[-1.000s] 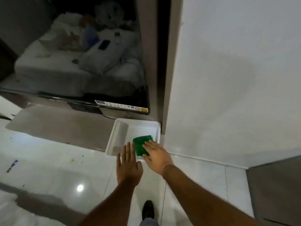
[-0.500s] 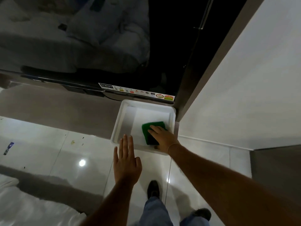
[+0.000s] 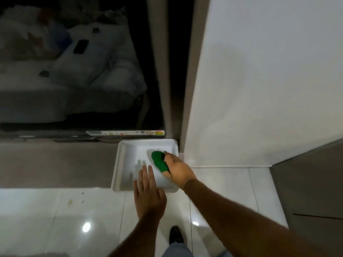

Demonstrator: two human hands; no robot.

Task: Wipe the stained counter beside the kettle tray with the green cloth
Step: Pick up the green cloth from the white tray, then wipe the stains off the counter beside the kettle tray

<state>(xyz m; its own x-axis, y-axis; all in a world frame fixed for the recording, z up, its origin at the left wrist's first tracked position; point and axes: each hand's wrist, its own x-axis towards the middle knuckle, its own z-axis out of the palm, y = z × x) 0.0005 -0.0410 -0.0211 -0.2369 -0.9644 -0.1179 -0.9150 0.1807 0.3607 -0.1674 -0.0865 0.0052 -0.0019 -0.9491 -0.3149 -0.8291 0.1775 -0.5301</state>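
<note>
— Where is the green cloth (image 3: pixel 160 161)?
— Clasped in the right hand (image 3: pixel 177 168), its grip closed around it, over the white tray (image 3: pixel 118 164).
— And the left hand (image 3: pixel 148 193)?
— Flat, fingers spread, empty, beside the right.

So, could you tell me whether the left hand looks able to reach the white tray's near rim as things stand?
Probably yes. The left hand is open and flat, its fingertips already over the near rim of the white tray, with nothing between them. The right hand holds the green cloth further right, clear of that path.
</note>
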